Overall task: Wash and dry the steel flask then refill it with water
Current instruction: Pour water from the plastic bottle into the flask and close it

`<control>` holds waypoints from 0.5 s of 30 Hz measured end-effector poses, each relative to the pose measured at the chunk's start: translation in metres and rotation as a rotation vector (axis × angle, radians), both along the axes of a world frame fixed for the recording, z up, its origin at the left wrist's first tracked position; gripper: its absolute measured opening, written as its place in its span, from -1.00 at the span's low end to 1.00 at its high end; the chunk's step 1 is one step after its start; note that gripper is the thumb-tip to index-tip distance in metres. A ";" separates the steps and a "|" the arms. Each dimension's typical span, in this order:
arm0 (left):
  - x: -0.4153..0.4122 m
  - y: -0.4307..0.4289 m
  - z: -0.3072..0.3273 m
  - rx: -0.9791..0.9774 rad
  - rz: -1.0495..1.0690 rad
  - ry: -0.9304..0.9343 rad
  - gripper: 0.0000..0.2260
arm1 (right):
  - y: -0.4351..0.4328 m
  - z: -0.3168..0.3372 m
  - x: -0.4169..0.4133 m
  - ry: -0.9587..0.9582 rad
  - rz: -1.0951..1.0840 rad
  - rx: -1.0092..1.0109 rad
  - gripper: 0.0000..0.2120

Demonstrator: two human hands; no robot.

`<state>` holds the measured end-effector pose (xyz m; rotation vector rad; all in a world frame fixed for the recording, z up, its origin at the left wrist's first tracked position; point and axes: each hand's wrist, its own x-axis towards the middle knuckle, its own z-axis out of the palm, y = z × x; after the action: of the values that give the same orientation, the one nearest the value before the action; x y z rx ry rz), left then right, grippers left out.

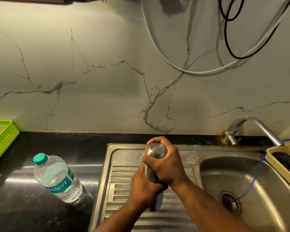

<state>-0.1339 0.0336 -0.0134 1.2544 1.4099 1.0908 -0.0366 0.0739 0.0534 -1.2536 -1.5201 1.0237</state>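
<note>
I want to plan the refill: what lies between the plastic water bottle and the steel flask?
Head view: only bare black counter and ribbed drainboard separate the water bottle from the steel flask.

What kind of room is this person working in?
Most likely a home kitchen: a steel sink with a ribbed drainboard, a tap behind it, and a green dish rack on the dark counter.
</note>
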 end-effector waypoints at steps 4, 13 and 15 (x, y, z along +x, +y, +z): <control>-0.013 0.016 -0.015 0.002 0.002 0.028 -0.45 | 0.011 -0.011 0.003 -0.010 0.189 -0.090 -0.43; -0.071 0.103 -0.019 -0.031 0.211 0.048 -0.46 | 0.007 -0.047 0.039 -0.030 0.052 -0.233 -0.66; -0.081 0.118 -0.026 -0.029 0.261 0.036 -0.46 | 0.004 -0.056 0.044 -0.033 0.037 -0.241 -0.71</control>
<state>-0.2151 0.1517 -0.0389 1.0941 1.6450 1.2219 0.0077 0.0781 -0.0029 -1.4185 -1.4820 1.2449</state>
